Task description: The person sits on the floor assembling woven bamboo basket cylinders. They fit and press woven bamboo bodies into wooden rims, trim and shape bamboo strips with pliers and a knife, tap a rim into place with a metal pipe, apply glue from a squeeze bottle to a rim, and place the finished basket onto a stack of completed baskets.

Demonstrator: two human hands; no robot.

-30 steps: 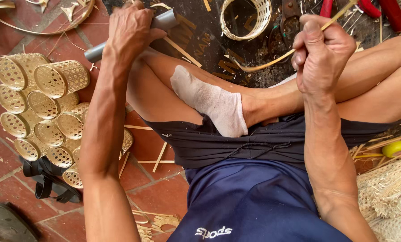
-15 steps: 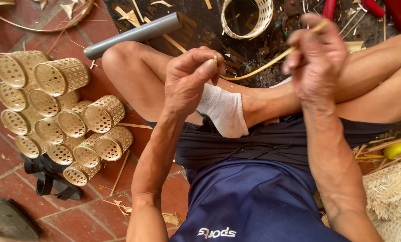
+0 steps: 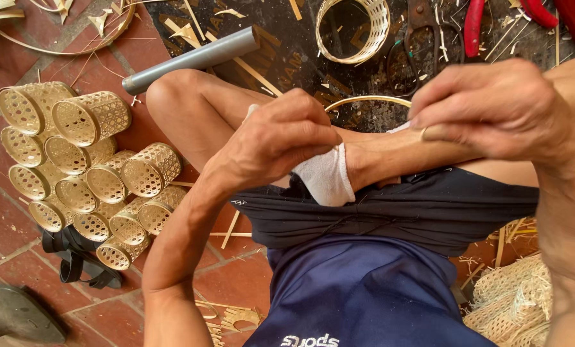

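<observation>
I sit cross-legged on a brick floor, and both hands hold one thin bamboo strip (image 3: 369,99) that curves in an arc between them. My left hand (image 3: 281,138) pinches its left end above my socked foot (image 3: 326,177). At the upper right, my right hand (image 3: 499,106) pinches the other end between thumb and fingers. Most of the strip's ends are hidden inside the fingers.
Several woven bamboo cylinders (image 3: 88,167) are stacked on the floor at left. A grey pipe (image 3: 191,59) lies beyond my knee. A woven ring (image 3: 353,29), red-handled tools (image 3: 473,26) and bamboo scraps lie on a dark mat ahead. Woven mesh (image 3: 518,302) lies at lower right.
My left hand left the grey pipe, came back over my leg and took the free end of the strip. My right hand lowered, bending the strip into an arc.
</observation>
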